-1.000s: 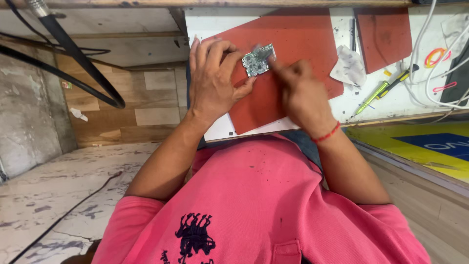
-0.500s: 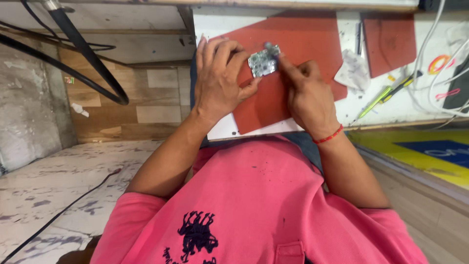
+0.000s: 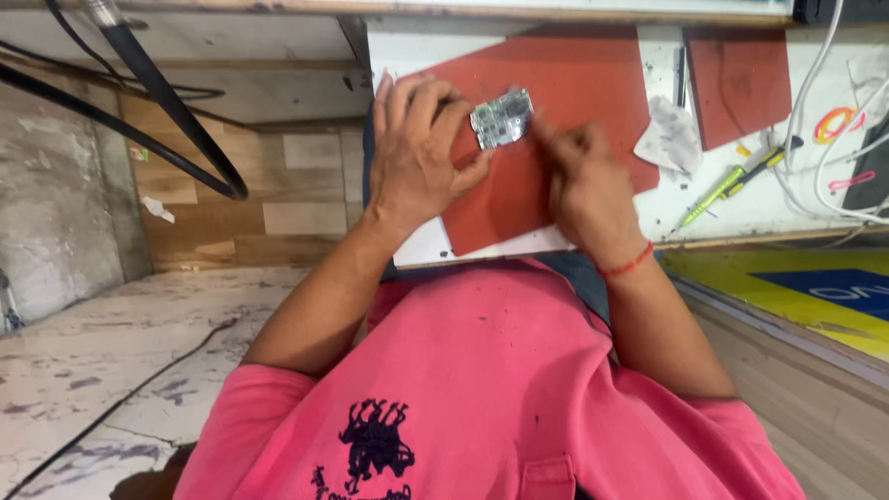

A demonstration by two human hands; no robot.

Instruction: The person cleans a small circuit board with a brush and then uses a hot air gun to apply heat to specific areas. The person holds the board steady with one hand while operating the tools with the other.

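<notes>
Left hand (image 3: 417, 157) pinches circuit board (image 3: 501, 118), long axis tilted up-right.

Repair workshop, red work mat (image 3: 565, 102), screwdriver (image 3: 718, 193), cables (image 3: 815, 139)

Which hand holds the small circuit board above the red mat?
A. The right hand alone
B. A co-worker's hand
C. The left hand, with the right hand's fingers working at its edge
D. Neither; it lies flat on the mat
C: the left hand grips the circuit board by its left side above the red mat, while the right hand, blurred, reaches its right edge.
</notes>
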